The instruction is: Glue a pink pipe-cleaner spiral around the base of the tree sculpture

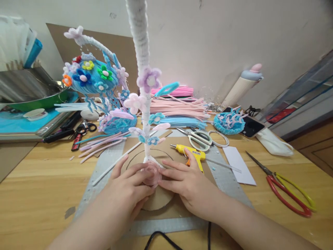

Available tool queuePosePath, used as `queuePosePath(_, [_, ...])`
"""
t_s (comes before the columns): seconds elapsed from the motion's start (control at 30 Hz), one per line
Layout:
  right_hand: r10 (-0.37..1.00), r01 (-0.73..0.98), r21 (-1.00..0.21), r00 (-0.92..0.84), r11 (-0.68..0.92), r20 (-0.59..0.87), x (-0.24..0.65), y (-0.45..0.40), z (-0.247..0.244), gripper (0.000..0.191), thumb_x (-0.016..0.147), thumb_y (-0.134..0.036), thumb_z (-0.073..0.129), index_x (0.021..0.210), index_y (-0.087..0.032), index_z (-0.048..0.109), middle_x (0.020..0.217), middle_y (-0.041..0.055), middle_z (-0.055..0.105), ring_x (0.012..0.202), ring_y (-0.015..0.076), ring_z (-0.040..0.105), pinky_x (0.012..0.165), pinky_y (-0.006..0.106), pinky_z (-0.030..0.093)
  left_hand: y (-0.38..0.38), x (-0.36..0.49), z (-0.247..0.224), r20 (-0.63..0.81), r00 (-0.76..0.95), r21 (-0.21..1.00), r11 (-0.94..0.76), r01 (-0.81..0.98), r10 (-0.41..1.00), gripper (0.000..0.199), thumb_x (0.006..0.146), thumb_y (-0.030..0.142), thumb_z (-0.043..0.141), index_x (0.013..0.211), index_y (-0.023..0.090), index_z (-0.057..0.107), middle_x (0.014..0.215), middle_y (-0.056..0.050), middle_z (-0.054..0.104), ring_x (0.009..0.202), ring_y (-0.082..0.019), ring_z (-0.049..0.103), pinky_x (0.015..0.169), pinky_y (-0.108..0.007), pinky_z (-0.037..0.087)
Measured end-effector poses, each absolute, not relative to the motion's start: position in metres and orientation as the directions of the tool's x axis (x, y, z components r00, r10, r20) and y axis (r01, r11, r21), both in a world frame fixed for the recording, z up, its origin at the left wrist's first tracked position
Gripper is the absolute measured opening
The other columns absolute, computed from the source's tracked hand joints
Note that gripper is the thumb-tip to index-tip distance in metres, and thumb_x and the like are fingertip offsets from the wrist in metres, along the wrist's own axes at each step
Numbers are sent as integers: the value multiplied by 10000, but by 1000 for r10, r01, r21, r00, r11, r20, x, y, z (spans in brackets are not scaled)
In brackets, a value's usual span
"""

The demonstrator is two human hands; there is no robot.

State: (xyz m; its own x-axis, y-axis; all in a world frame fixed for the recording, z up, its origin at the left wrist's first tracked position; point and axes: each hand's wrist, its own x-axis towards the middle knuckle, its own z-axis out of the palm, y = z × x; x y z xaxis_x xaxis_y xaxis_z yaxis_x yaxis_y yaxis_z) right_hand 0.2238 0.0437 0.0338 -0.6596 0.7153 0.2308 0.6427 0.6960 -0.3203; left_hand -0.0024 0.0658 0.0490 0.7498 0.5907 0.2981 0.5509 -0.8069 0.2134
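Note:
A tall stem wrapped in white pipe cleaner rises upright before me, with pastel pipe-cleaner flowers along it. At its foot lies a round pink pipe-cleaner coil, over a cardboard sheet with a circle drawn or cut on it. My left hand curls its fingers over the coil's left side; the thumb is partly hidden. My right hand has its fingers stretched out and apart, fingertips touching the coil's right edge. Just behind that hand lies a yellow hot glue gun.
Red-and-yellow-handled scissors lie at right. White-handled scissors, a tape roll and pipe-cleaner bundles are behind. A blue flowered pipe-cleaner piece stands at back left. A black cord crosses the front edge.

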Motion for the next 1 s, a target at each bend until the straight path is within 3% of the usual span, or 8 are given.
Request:
queuePosePath(0.1, [698,637,-291,-682,714,219,223,44,35,571,795,0,409,1254,-313,539,1374,-53,538,1387,142,266,1096,498,-134,68,-6,49,305,750,207,-809,550,587,211,899,252,531,931,383,692,1155,123,683,1165,-133,531,1132,-336,-99])
queuePosePath(0.27, [694,626,-299,-659,720,290,223,44,30,413,853,-77,487,1165,-324,600,1363,-36,550,1364,146,316,1105,485,-113,72,-9,52,285,762,194,-814,548,581,225,896,247,539,943,404,692,1119,121,698,1147,-132,536,1112,-308,-111])
queuePosePath(0.43, [700,630,-304,-653,714,290,221,44,32,398,871,-76,475,1164,-317,595,1344,-34,565,1352,137,331,1107,475,-118,75,-12,58,244,774,196,-811,551,584,214,875,201,543,787,334,687,1104,141,701,1144,-143,540,1100,-284,-128])
queuePosePath(0.6, [691,640,-264,-689,722,218,220,42,37,480,844,-16,415,1196,-300,576,1368,-15,543,1369,151,295,1091,520,-136,75,-11,54,254,749,208,-791,575,611,252,861,139,523,903,335,675,1071,124,714,1156,-152,542,1115,-318,-93])
queuePosePath(0.8, [695,637,-277,-672,719,256,220,40,33,395,865,-64,465,1148,-302,604,1347,-3,559,1354,168,329,1097,532,-110,74,-11,50,251,727,233,-769,595,639,336,836,61,489,926,334,662,1055,111,711,1152,-152,543,1121,-363,-38])
queuePosePath(1.0, [685,635,-261,-694,727,220,220,41,35,477,838,-15,413,1182,-294,589,1365,12,543,1370,176,306,1089,554,-118,74,-10,51,237,729,210,-766,607,642,408,802,19,478,970,343,659,1058,96,705,1131,-172,550,1115,-382,-15])
